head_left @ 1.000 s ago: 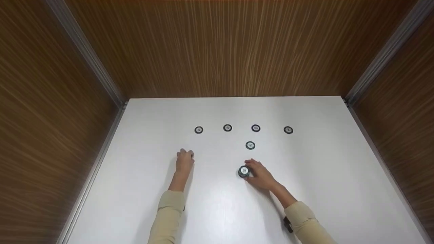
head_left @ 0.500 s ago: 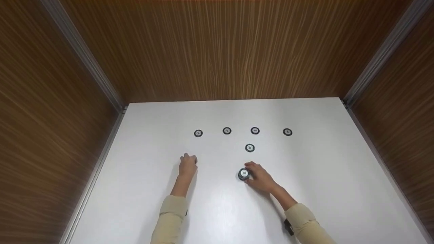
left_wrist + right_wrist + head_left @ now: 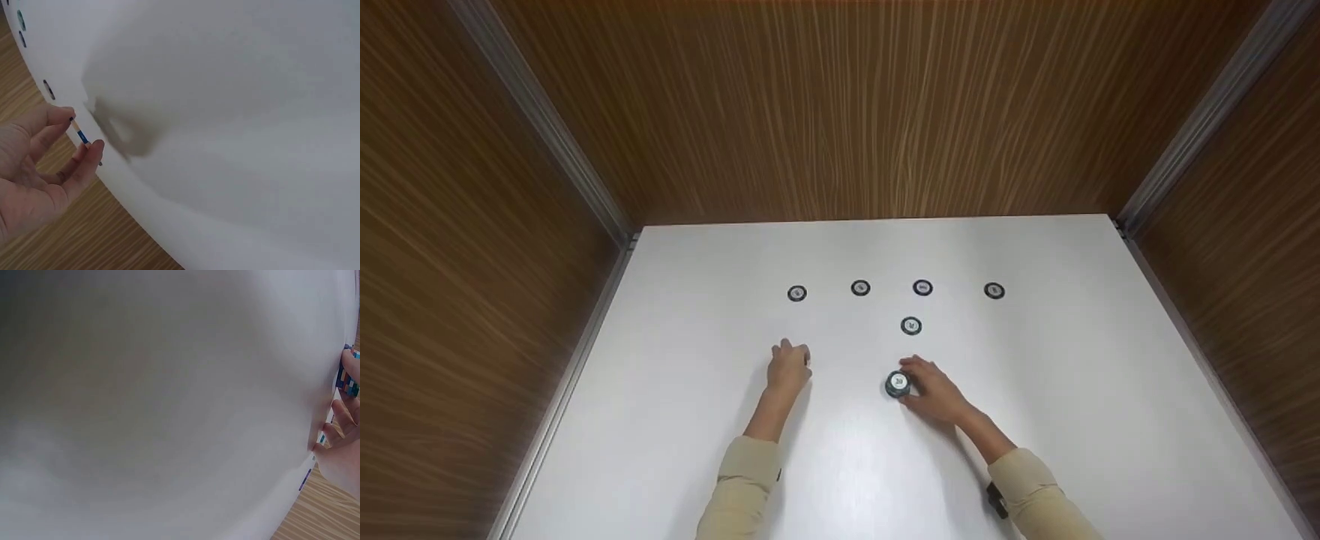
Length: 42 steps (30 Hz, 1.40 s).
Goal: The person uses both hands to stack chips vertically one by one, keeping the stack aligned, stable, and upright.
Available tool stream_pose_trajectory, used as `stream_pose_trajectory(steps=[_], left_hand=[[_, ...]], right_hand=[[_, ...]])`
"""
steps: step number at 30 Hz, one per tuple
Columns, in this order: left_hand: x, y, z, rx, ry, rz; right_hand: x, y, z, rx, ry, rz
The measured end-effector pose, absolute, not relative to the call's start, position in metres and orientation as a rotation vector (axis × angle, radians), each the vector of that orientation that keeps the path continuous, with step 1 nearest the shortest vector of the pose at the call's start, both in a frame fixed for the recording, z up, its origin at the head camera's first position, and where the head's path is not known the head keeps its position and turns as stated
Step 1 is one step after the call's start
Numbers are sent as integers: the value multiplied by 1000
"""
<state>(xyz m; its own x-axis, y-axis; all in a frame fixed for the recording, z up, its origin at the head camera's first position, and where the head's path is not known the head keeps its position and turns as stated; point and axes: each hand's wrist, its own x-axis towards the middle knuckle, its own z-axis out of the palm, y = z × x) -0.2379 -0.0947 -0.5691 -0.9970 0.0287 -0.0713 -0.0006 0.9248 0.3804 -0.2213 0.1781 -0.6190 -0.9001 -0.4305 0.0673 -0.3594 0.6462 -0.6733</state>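
In the head view my left hand is over the white table, left of the chip stack. Seen from the left wrist, thumb and fingertips pinch a single poker chip, its thin edge banded blue and beige. My right hand grips a short stack of poker chips from its right side, thumb and fingers around it. The top chip is dark green with a white centre marked with a number. In the right wrist view the stack shows multicoloured edges at the frame's border, partly hidden by the hand.
Along the back lies a row of flat dark chips, from the leftmost chip to the rightmost chip. One green chip lies between this row and my right hand. Wood-grain panels enclose the white table at the back and sides.
My left hand has moved to the right, toward the stack, with the chip in it. The right hand and the stack stay in place. The head view has tilted slightly.
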Motion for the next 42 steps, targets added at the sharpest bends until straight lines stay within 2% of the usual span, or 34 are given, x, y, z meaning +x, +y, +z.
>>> stream_pose_trajectory(steps=[15, 42], left_hand=[[-229, -53, -557, 237, 3023, 709], [-217, 8, -568, 482, 3098, 578]], right_hand=[[-222, 180, -621, -713, 2745, -1147], [-224, 178, -621, -654, 2753, -1086]])
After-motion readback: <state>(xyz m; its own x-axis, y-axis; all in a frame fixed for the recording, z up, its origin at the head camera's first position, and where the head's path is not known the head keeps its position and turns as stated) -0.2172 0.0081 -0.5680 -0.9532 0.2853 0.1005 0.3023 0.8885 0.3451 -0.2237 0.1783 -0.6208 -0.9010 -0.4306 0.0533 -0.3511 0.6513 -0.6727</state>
